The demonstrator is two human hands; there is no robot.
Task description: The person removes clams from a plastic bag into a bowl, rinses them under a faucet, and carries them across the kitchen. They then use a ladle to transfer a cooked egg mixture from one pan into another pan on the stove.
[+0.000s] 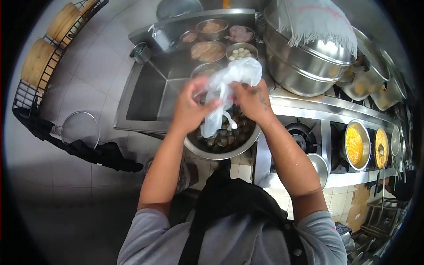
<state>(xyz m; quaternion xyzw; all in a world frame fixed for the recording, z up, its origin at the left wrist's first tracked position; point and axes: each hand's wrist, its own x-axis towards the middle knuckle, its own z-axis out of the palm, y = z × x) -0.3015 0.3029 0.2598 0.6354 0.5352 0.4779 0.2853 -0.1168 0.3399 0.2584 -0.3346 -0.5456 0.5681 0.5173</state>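
A white, translucent plastic bag (216, 99) hangs over a wide metal bowl (221, 155) of dark pieces that look like clams (227, 138). My right hand (256, 101) grips the bag near its top, fingers closed on the plastic. On the other side, my left hand (190, 108) is blurred by motion; its thumb and fingers are spread apart, with the thumb against or just in front of the bag. What is inside the bag, if anything, cannot be made out. The bag covers part of the bowl.
Beyond the bowl is a steel sink (148, 95), with bowls of raw meat (208, 51) and white balls (240, 54) behind. A large steamer pot (300, 66) stands at right. Pans of yellow food (354, 145) sit on the stove. A wire rack (37, 73) is at left.
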